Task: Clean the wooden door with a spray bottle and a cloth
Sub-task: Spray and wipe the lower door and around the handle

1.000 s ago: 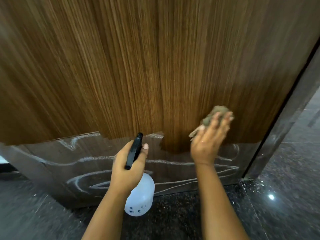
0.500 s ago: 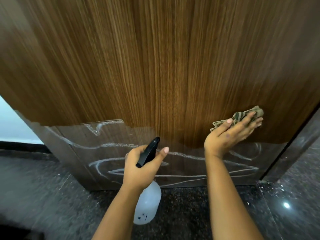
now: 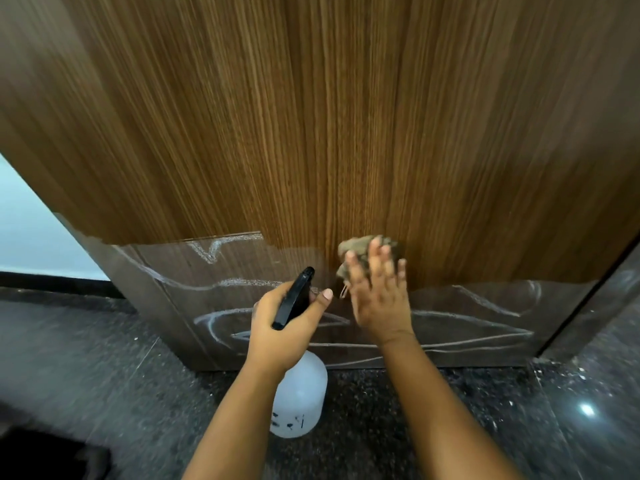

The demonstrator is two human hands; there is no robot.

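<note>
Wood grain fills most of the head view: a brown wooden door (image 3: 346, 133) with fine vertical streaks stands right in front of the person. Across its lower part runs a band of clear film (image 3: 450, 323), ragged along its top edge and marked with whitish looping lines. The right hand (image 3: 379, 299) is raised against the door, fingers straight and spread, pressing a crumpled brownish cloth (image 3: 360, 249) flat on the wood just above the torn edge of the film; the cloth bulges out above the fingertips, and a small loose end hangs down at the left of the palm. The hand is blurred, so finer detail of the fingers cannot be made out. Just to its left, close but apart from it, the left hand (image 3: 284, 323) is wrapped around the neck of a spray bottle (image 3: 299, 400), thumb stretched toward the door. The bottle's black spray head (image 3: 294, 297) sticks up out of the fist and points at the door, while its white translucent body hangs below the wrist, with some dark marks low on its side. Below lies a dark speckled stone floor (image 3: 450, 427), polished enough to show a bright spot of light at the right. A pale wall (image 3: 31, 230) with a black skirting shows past the door's left edge.
</note>
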